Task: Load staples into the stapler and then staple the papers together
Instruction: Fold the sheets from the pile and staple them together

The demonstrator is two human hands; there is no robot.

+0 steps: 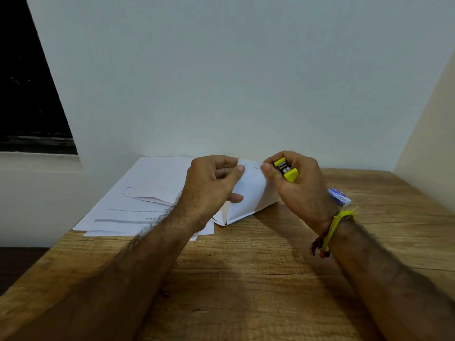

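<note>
A small yellow stapler [287, 169] sits in my right hand [299, 185], whose fingers curl round it while the thumb tip presses on the paper's top right edge. My left hand [211, 183] pinches the top left edge of the same folded white paper bundle [248, 193], which is lifted and stands on the wooden table [246, 279]. Several marks in a row show along the bundle's top edge, too small to make out. The bundle's lower part is partly hidden behind my left hand.
Several loose printed sheets [138, 200] lie spread at the table's back left, overhanging its left edge. A small blue and white box [339, 196] lies behind my right wrist. A wall stands just behind the table, and a side wall at the right.
</note>
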